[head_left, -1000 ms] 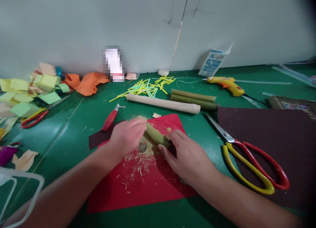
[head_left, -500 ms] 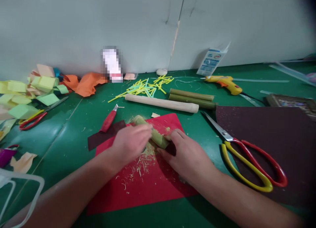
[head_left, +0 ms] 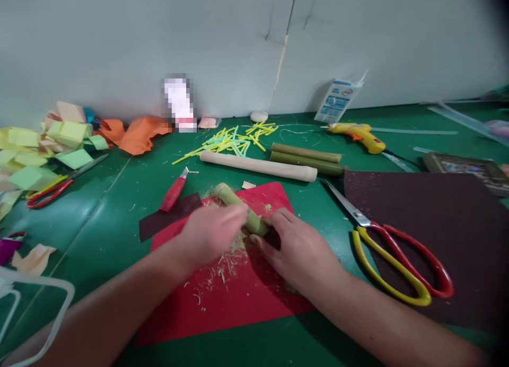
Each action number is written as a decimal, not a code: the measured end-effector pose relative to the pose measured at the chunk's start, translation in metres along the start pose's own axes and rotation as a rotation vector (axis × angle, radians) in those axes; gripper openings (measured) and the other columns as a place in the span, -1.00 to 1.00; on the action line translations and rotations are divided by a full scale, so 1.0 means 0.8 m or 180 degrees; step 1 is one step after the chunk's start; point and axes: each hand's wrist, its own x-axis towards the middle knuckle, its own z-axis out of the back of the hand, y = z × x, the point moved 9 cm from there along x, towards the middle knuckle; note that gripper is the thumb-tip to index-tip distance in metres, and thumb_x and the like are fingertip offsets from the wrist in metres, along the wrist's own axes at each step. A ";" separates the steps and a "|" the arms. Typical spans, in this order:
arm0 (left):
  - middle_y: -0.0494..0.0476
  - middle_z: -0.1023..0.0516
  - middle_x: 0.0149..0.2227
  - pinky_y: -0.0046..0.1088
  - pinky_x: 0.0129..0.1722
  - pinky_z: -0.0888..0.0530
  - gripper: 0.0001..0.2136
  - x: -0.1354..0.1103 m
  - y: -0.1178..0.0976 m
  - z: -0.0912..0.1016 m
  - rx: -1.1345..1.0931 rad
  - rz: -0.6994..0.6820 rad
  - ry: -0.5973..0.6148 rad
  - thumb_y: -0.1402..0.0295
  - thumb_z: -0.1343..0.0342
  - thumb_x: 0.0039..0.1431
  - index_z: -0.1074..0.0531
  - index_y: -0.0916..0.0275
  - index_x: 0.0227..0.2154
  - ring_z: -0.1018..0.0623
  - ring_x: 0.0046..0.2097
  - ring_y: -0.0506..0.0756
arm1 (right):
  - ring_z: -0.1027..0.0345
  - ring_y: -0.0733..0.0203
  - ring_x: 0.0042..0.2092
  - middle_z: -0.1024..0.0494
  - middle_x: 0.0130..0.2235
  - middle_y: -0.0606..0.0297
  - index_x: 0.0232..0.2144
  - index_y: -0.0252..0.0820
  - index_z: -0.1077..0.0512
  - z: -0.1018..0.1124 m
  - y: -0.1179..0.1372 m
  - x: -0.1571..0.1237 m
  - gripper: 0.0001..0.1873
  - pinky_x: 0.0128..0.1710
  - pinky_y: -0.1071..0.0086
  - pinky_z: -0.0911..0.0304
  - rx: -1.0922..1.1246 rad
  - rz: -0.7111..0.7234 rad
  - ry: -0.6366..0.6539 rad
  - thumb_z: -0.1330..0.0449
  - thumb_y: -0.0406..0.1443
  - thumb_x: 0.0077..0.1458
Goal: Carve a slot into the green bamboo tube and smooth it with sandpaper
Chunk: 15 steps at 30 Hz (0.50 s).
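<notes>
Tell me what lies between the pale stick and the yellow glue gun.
Two green sticks lie there, side by side, in the head view.

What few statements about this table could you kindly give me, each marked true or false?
1. The right hand holds one end of the green tube. True.
2. Shavings are scattered on the red sheet. True.
3. The large scissors lie left of the red sheet. False: the large scissors lie to its right.
4. The glue gun is blue. False: the glue gun is yellow.
5. The red-handled tool lies apart from the right hand. True.
</notes>
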 end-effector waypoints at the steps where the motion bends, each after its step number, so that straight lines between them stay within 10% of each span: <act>1: 0.17 -0.55 -0.16 -0.42 -0.21 -0.53 -0.77 0.000 0.005 0.006 0.0103 0.0090 -0.0166 0.42 0.14 0.30 -0.43 0.30 -0.22 -0.56 -0.15 0.09 | -0.32 0.19 -0.37 -0.41 -0.36 0.28 -0.43 -0.15 -0.28 0.001 -0.001 0.000 -0.85 -0.46 0.36 -0.06 -0.0034 -0.0026 -0.0010 -0.14 -0.21 0.06; 15: 0.12 -0.57 -0.17 -0.46 -0.28 -0.53 -0.73 -0.002 -0.001 0.001 0.0102 -0.0088 0.0119 0.40 0.19 0.31 -0.43 0.25 -0.15 -0.58 -0.24 0.05 | -0.32 0.17 -0.33 -0.40 -0.33 0.26 -0.39 -0.17 -0.29 -0.004 0.002 -0.002 -0.89 -0.42 0.35 -0.10 0.0046 0.0089 0.0089 -0.10 -0.24 0.08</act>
